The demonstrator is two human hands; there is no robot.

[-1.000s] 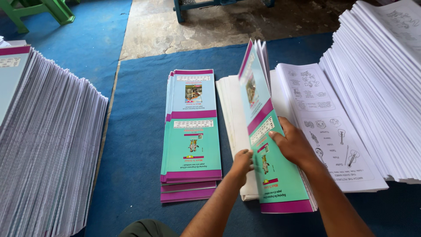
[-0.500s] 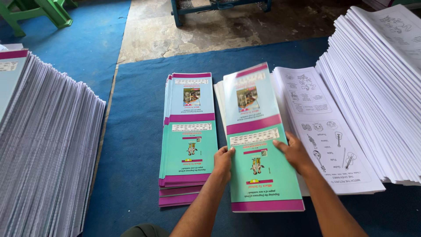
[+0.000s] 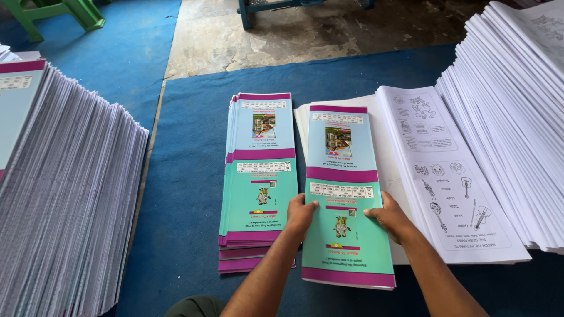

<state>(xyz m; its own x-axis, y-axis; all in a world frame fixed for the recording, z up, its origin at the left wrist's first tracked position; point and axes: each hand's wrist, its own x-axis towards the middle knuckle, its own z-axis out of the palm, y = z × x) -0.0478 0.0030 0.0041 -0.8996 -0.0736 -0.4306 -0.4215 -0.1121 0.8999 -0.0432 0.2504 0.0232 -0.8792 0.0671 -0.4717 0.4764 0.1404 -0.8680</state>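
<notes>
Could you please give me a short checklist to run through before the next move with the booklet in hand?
1. Left hand grips the booklet's left edge: ok.
2. Right hand grips its right edge: ok.
3. Booklet lies flat, cover up: ok.
4. Finished pile beside it is squared: not ok, lower copies stick out.
5. Printed sheets on the right sit apart from the booklet: cannot tell.

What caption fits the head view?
Both hands, left and right, grip a cover sheet beside a cover stack.
</notes>
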